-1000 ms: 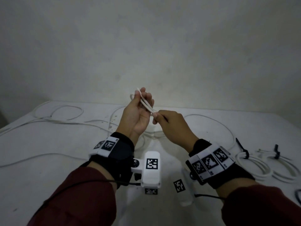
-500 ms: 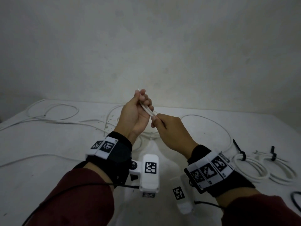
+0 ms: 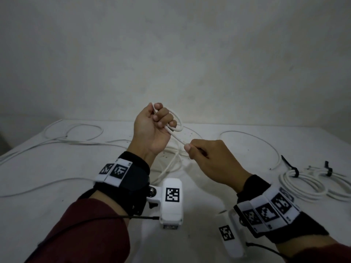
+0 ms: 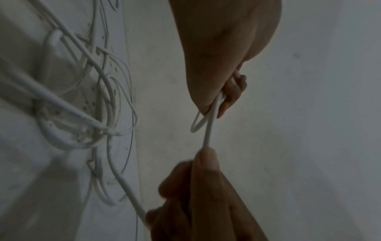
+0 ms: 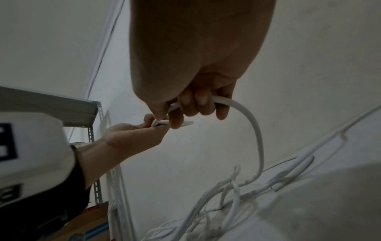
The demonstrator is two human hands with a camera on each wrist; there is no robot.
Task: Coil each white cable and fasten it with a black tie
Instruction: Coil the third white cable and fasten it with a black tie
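Observation:
My left hand point(image 3: 155, 122) is raised above the table, its fingers curled round a small loop of white cable point(image 3: 177, 122). The cable runs down to my right hand point(image 3: 197, 149), which pinches it between thumb and fingers just right of the left hand. In the left wrist view the short loop point(image 4: 198, 125) hangs from the left fingers and a taut strand point(image 4: 209, 130) reaches the right thumb. In the right wrist view the cable point(image 5: 255, 130) arcs down from my right fingers to the loose pile on the table.
Loose white cables point(image 3: 76, 141) sprawl over the white table point(image 3: 38, 215) at the back and left. Two coiled cables point(image 3: 303, 181) with black ties point(image 3: 292, 168) lie at the right. A metal shelf point(image 5: 90, 114) and a cardboard box stand to the left.
The hands have drawn apart: the left hand rose and curled tighter round the loop, and the right hand slid down and to the right along the cable.

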